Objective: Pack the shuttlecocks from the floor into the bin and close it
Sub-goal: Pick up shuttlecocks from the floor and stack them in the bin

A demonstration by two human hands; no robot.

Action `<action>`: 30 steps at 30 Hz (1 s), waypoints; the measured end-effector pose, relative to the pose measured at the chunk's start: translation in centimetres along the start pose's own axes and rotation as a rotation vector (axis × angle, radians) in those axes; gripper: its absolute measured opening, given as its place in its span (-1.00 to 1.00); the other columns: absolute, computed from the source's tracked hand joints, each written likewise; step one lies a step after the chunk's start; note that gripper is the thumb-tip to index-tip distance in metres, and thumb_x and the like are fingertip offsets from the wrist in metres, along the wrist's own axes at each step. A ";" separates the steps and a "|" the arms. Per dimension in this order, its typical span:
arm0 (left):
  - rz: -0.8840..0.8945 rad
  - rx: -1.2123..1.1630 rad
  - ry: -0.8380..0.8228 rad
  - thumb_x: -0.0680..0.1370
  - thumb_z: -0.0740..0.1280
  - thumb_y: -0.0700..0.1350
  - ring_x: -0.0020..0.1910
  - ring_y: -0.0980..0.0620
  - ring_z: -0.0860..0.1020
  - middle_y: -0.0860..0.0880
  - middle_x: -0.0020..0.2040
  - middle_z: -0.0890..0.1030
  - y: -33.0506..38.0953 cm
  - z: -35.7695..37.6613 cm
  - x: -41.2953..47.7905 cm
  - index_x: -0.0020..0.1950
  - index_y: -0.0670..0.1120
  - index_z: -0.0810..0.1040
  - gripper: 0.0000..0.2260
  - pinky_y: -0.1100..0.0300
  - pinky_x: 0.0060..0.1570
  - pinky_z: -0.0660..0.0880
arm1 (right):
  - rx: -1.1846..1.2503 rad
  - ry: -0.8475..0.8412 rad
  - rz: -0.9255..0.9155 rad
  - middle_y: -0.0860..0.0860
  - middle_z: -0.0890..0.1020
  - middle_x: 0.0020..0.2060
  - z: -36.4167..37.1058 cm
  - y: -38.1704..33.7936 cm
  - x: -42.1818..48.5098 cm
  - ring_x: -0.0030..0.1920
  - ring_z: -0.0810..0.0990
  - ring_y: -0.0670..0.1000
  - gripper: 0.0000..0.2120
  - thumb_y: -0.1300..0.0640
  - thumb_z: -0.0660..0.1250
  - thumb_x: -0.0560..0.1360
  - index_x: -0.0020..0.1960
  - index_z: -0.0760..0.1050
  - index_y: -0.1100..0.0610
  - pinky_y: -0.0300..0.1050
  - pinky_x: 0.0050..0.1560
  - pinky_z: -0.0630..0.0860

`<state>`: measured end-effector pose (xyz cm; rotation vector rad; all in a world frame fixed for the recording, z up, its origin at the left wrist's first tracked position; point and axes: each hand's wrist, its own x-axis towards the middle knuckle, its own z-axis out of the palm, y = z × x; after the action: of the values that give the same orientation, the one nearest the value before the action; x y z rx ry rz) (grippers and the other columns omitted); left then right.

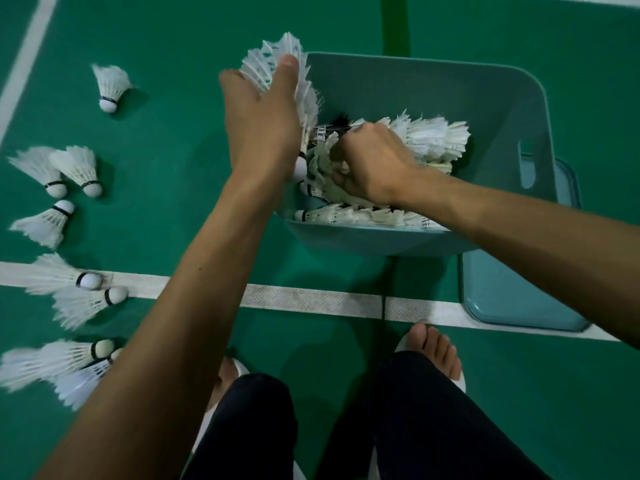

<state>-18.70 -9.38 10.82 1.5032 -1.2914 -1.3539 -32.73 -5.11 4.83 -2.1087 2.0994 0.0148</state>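
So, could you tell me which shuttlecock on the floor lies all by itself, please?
The farthest one, at the upper left near the white line, cork toward the camera. The other floor shuttlecocks lie close together in pairs or a cluster.

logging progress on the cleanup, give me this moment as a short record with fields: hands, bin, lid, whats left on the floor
left hand: gripping a stack of shuttlecocks at the bin's left rim
right hand: down inside the bin, among the feathers
bin: open, teal, partly filled with shuttlecocks
lid: off, on the floor, partly under the bin
loose shuttlecocks: about nine on the green floor, left of the bin
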 end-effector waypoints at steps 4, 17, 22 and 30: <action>0.043 0.034 -0.058 0.67 0.30 0.07 -0.06 0.19 0.52 0.13 -0.01 0.48 -0.4 0.4 -0.6 0.08 -0.01 0.33 -0.80 0.05 -0.05 0.55 | -0.005 0.028 0.040 0.08 0.61 -0.35 0.8 -0.4 0.7 -0.36 0.50 0.13 -0.66 -0.17 0.46 0.41 -0.20 0.58 0.12 -0.12 -0.29 0.38; 0.078 0.103 -0.051 0.67 0.29 0.09 -0.05 0.11 0.56 0.09 -0.01 0.53 -0.1 -0.1 -1.0 0.13 -0.05 0.34 -0.76 -0.01 -0.13 0.55 | 0.838 0.104 0.579 -0.11 0.59 -0.50 1.7 0.1 1.0 -0.37 0.59 -0.08 -0.61 -0.03 0.58 0.42 -0.44 0.55 0.14 -0.18 -0.19 0.56; 0.087 0.327 -0.195 0.64 0.31 0.11 -0.01 0.01 0.63 0.03 0.14 0.57 -0.2 -0.4 -0.6 0.25 -0.05 0.35 -0.68 0.10 -0.22 0.52 | 1.420 -0.163 0.865 0.05 0.58 -0.32 0.0 1.3 -0.2 -0.54 0.55 -0.08 -0.91 0.26 0.41 0.57 -0.12 0.59 0.19 -0.26 -0.57 0.41; 0.013 0.535 -0.334 0.59 0.38 0.07 0.17 -0.04 0.56 -0.05 0.31 0.53 -0.8 1.6 0.2 0.51 -0.16 0.25 -0.40 0.12 0.04 0.43 | 1.325 -0.195 0.827 0.20 0.68 -0.18 -0.9 0.3 -0.3 -0.39 0.72 0.09 -0.87 0.27 0.30 0.63 -0.09 0.49 0.28 -0.17 -0.44 0.62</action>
<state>-20.06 -9.20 9.71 1.6460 -1.9915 -1.3539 -33.14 -4.94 5.76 -0.4440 1.7945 -0.7675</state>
